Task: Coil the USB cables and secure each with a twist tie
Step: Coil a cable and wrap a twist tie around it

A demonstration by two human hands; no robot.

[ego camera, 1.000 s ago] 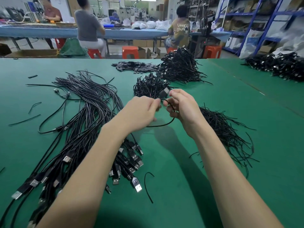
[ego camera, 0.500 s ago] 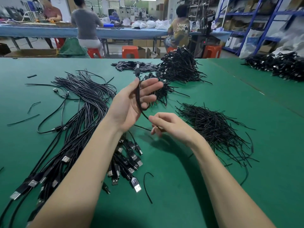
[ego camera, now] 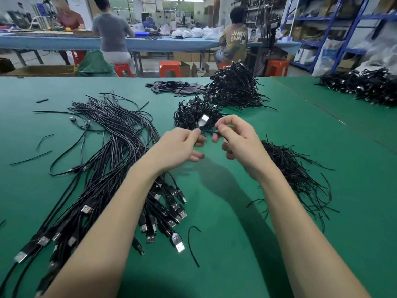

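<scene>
My left hand (ego camera: 180,147) and my right hand (ego camera: 240,143) meet above the middle of the green table (ego camera: 225,222). Both pinch a small coiled black USB cable (ego camera: 209,132), whose silver plug (ego camera: 203,121) sticks up between them. Most of the coil is hidden by my fingers, so I cannot tell whether a tie is on it. A long bundle of loose USB cables (ego camera: 107,147) lies to the left under my left forearm. To the right of my right wrist spreads a pile of black twist ties (ego camera: 294,168). Just beyond my hands sits a small heap of coiled cables (ego camera: 193,112).
A bigger heap of coiled cables (ego camera: 234,87) and flat black pieces (ego camera: 176,87) lie at the far edge. Another black heap (ego camera: 365,87) is on the adjoining table at right. Stray ties (ego camera: 193,244) lie near the plugs. People sit at a blue table behind.
My left hand came down from its raised pose with the coil. My right hand rose from near the tie pile to meet it, and both now pinch the cable together.
</scene>
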